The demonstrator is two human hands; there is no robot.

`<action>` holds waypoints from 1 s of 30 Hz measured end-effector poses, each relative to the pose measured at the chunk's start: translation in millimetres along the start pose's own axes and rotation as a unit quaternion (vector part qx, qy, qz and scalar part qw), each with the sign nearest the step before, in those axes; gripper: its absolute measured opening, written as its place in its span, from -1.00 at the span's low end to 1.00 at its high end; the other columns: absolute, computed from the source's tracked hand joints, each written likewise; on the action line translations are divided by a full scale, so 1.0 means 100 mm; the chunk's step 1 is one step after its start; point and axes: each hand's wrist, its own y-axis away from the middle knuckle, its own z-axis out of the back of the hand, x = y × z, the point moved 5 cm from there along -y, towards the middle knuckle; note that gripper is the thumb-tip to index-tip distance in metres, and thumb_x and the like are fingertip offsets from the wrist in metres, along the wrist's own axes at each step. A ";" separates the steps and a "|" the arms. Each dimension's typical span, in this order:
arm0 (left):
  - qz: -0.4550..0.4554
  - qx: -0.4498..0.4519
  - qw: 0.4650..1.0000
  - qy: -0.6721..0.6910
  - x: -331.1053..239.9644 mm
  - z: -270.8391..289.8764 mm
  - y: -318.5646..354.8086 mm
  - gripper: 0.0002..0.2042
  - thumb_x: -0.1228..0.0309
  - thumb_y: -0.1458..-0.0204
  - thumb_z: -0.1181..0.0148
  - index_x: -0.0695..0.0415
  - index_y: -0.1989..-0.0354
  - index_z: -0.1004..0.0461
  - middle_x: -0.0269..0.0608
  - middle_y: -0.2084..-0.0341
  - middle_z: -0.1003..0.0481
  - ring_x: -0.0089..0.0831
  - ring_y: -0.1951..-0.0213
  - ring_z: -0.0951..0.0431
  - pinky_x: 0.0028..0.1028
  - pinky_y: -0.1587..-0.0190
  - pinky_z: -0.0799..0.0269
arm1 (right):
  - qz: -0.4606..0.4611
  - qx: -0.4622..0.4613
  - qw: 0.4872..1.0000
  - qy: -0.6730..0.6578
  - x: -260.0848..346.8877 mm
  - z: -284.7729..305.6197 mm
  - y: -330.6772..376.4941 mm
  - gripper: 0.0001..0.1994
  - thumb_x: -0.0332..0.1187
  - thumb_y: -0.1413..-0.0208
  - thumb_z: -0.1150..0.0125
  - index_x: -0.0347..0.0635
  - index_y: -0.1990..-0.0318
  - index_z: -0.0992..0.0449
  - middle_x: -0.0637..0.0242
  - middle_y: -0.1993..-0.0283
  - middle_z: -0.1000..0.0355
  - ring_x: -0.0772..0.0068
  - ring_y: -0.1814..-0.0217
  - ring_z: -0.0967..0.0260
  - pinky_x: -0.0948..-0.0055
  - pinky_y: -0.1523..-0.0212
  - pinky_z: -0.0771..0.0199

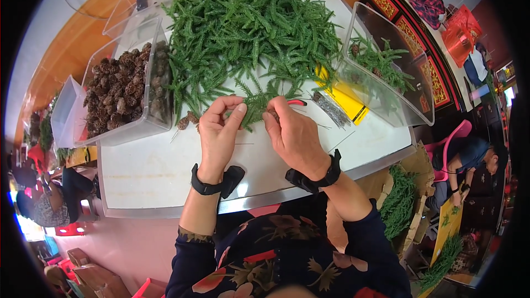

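Note:
Above the white table, my left hand point(222, 132) pinches one side of a green artificial pine sprig point(255, 108) between thumb and fingertips. My right hand point(295, 137) is closed at the sprig's other side. Something small and brown shows at the right fingertips, but its kind is mostly hidden. Several pine cones point(184, 123) lie on the table just left of my left hand. Beyond both hands rises a large heap of pine sprigs point(248, 25). A red-and-black tool handle point(297, 102) and a bundle of thin wires point(330, 109) lie past my right hand.
At left stands a clear plastic bin of pine cones point(117, 91). A second clear bin point(381, 91) at right holds sprigs with cones. A yellow packet point(353, 105) lies beside the wires. A cardboard box of greenery point(398, 201) sits right of the table; other people work at both sides.

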 end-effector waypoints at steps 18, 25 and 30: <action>0.048 0.031 0.998 0.021 0.04 0.00 0.02 -0.83 0.44 -0.13 -0.20 0.27 0.17 -0.57 -0.40 0.44 -0.51 -0.72 0.45 -0.36 -0.66 0.38 -0.30 | 0.002 0.017 1.000 -0.001 -0.01 -0.10 -0.02 -0.78 -0.49 -0.18 -0.13 -0.23 0.06 -0.29 0.12 0.36 -0.48 0.07 0.37 -0.48 0.30 0.38 -0.44; 0.102 0.036 0.986 0.125 0.14 0.02 -0.01 -0.82 0.46 -0.12 -0.21 0.26 0.16 -0.58 -0.40 0.42 -0.53 -0.69 0.40 -0.41 -0.66 0.33 -0.30 | 0.016 0.025 0.987 -0.158 0.01 -0.04 0.05 -0.68 -0.58 -0.20 -0.05 -0.23 -0.09 -0.22 0.08 0.25 -0.45 0.09 0.25 -0.46 0.33 0.22 -0.44; 0.140 0.066 0.970 0.188 0.14 -0.01 0.01 -0.84 0.48 -0.12 -0.21 0.26 0.18 -0.59 -0.37 0.38 -0.55 -0.69 0.34 -0.44 -0.67 0.28 -0.31 | 0.021 0.016 0.982 -0.185 0.01 -0.02 0.06 -0.65 -0.62 -0.20 -0.02 -0.20 -0.11 -0.18 0.09 0.25 -0.45 0.16 0.27 -0.46 0.36 0.21 -0.43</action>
